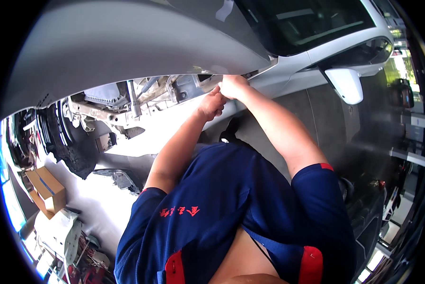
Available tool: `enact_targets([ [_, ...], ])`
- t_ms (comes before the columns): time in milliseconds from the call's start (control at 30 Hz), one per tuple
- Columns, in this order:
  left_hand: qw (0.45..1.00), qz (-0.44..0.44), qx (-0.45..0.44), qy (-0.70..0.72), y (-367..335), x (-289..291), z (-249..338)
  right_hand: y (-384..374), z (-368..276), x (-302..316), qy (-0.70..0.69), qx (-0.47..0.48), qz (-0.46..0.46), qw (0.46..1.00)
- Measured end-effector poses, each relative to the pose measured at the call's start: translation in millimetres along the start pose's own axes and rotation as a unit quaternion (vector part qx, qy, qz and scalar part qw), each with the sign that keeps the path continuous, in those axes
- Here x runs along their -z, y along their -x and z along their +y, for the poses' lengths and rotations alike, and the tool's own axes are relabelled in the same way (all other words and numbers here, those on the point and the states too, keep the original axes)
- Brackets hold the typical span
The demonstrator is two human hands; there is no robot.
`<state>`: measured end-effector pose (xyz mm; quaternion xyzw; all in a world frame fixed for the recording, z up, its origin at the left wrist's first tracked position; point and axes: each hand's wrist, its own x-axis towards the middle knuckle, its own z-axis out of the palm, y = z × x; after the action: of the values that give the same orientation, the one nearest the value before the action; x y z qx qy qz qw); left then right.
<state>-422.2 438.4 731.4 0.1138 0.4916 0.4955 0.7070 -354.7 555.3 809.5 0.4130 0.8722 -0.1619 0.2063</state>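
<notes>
Both my arms stretch forward to the edge of a car's engine bay, under its raised grey hood [141, 42]. My left hand [212, 105] is closed with curled fingers beside the silver fender [274, 87]. Just right of it and touching it, my right hand [234, 87] is closed too, close under the hood's lower edge. Anything in either hand is too small or hidden to make out. To the left, the open bay shows a black engine part [103, 93] and a metal strut-like cylinder [133, 98].
The windshield [307, 23] and white side mirror [346, 85] lie to the right. The car's front end is stripped, with dark parts [65, 142] exposed at left. A cardboard box [47, 189] sits by a white panel [63, 232]; a headlight-like part [120, 179] lies on the floor.
</notes>
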Motion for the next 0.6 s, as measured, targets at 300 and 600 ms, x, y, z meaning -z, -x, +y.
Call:
enact_targets([
  [300,0.999,0.024,-0.020,0.016,-4,-2,-5,6,-2,2,-0.020,-0.018,-0.006,1.000],
  [600,0.999,-0.028,0.016,0.025,-1,0,-1,-6,2,4,0.038,0.028,-0.032,0.998],
])
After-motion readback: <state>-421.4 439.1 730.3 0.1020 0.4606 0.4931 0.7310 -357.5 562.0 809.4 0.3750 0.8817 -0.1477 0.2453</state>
